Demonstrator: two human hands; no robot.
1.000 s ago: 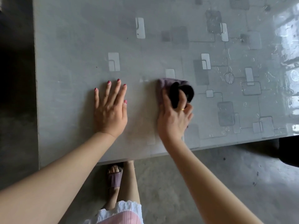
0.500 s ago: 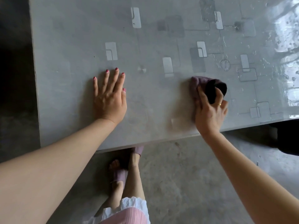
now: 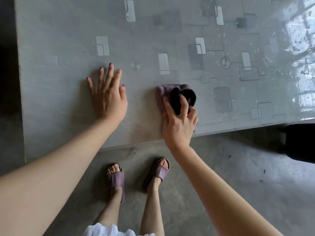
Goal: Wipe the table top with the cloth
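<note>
A bunched purple and black cloth (image 3: 172,92) lies on the grey patterned table top (image 3: 68,40), close to its near edge. My right hand (image 3: 179,123) presses down on the cloth, fingers curled over it, a gold ring on one finger. My left hand (image 3: 109,94) rests flat on the table to the left of the cloth, fingers spread, holding nothing. The right part of the table top shines wet with streaks and droplets.
The table's near edge (image 3: 238,128) runs just below my right hand, its left edge (image 3: 20,82) at far left. My feet in purple slippers (image 3: 115,179) stand on the concrete floor. A dark object (image 3: 301,142) sits at the right under the table edge.
My right hand has slid the cloth back to the left, after a sweep to the right half a second ago. The left hand stays flat in place. The view has tilted down toward my feet.
</note>
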